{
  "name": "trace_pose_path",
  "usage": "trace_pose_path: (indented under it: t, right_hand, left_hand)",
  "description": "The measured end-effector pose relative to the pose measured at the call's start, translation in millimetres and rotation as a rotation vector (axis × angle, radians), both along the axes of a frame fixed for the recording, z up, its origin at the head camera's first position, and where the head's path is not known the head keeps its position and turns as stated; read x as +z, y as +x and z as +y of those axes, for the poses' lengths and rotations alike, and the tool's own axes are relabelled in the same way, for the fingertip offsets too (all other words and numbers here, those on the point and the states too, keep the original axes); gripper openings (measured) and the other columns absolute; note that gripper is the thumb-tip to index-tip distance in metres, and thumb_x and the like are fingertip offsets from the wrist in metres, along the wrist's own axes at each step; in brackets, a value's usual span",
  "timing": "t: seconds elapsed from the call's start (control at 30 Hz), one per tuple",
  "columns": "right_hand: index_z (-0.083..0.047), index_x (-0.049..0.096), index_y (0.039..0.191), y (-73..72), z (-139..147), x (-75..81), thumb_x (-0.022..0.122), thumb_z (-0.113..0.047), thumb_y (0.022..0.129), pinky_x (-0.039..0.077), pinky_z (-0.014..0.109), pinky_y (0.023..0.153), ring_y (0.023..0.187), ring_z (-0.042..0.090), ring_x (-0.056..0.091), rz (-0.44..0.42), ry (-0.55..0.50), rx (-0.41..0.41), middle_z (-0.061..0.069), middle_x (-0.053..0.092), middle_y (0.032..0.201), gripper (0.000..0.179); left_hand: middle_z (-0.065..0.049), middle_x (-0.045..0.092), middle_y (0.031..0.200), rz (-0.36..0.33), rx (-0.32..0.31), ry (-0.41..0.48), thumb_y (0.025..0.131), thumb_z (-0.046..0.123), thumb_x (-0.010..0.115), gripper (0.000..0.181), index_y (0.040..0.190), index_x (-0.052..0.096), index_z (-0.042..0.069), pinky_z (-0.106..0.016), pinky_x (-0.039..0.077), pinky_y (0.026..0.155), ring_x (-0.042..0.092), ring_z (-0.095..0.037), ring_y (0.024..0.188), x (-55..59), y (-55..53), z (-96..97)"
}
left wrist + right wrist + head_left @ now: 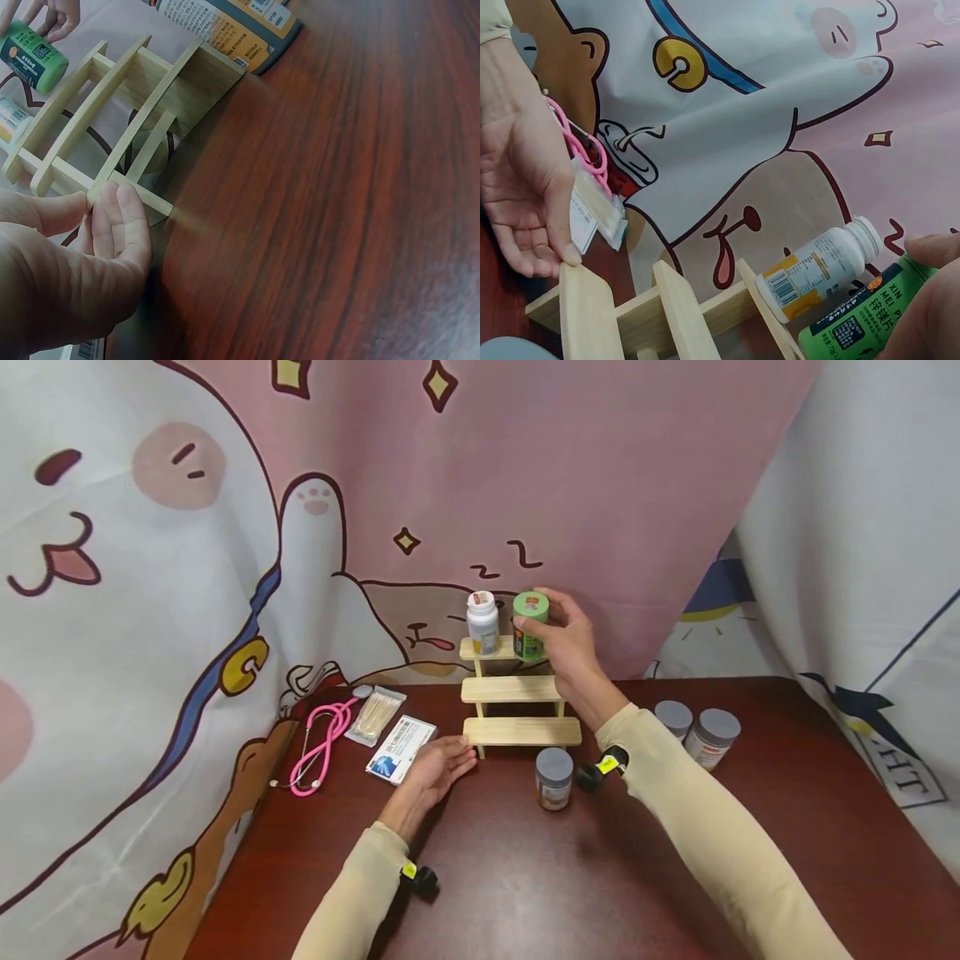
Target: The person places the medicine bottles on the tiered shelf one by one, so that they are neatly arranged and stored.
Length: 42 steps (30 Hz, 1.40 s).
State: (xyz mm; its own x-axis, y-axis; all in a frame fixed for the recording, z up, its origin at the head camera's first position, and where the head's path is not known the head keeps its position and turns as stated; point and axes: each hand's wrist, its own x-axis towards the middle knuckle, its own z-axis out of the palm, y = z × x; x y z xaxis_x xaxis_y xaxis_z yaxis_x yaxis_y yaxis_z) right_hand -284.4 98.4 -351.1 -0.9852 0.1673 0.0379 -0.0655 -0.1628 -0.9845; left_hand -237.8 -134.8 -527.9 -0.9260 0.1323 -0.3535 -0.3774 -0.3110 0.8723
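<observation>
A three-tier wooden display stand is on the table. My left hand pinches the left end of its lowest tier between thumb and fingers. On the top tier, at the left, stands a white pill bottle with a yellow-and-white label. My right hand grips a green pill bottle by its side, upright at the top tier beside the white one. Whether its base touches the wood I cannot tell. A grey-lidded jar stands before the lowest tier.
Left of the stand lie a white medicine box, a pack of cotton swabs and a pink stethoscope. Two more grey-lidded jars stand at the right, partly behind my right forearm. A printed cloth hangs behind the table.
</observation>
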Motion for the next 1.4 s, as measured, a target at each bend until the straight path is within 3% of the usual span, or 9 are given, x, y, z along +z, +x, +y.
trace_pose_path:
  t: [0.37,0.8,1.17,1.4]
  right_hand:
    - [-0.025,0.063,0.143,-12.5,-6,-4.7,0.083,-0.010,0.092,0.054,0.044,0.112,0.126,0.021,0.059,-0.056,0.012,0.007,0.001,0.062,0.137,0.057]
    - [-0.019,0.065,0.139,-25.3,1,-4.4,0.085,-0.013,0.090,0.054,0.043,0.108,0.120,0.024,0.060,0.063,0.227,-0.008,0.010,0.065,0.134,0.053]
    - [-0.021,0.061,0.144,-33.1,3,-9.7,0.084,-0.011,0.091,0.055,0.043,0.110,0.123,0.027,0.062,0.137,0.293,-0.024,0.013,0.065,0.139,0.059]
    - [-0.023,0.061,0.144,-37.1,3,-12.7,0.086,-0.012,0.090,0.057,0.044,0.111,0.125,0.029,0.066,0.163,0.353,-0.027,0.012,0.067,0.140,0.060]
  left_hand:
    - [-0.005,0.070,0.098,-0.003,-0.003,-0.009,0.107,0.004,0.056,0.024,0.128,0.057,-0.008,-0.025,0.067,0.085,0.071,-0.016,0.092,-4.4,6.6,-5.6]
    - [-0.004,0.070,0.097,0.008,-0.008,0.004,0.107,0.004,0.055,0.023,0.127,0.058,-0.006,-0.025,0.066,0.085,0.071,-0.014,0.090,0.0,4.4,0.3]
    - [-0.004,0.069,0.100,0.004,-0.024,0.006,0.108,0.006,0.056,0.030,0.134,0.055,-0.009,-0.025,0.066,0.087,0.070,-0.015,0.093,-1.2,2.9,0.2]
    - [-0.005,0.070,0.098,-0.015,-0.013,0.016,0.108,0.006,0.057,0.023,0.128,0.058,-0.005,-0.026,0.066,0.086,0.071,-0.017,0.093,-3.3,2.3,0.2]
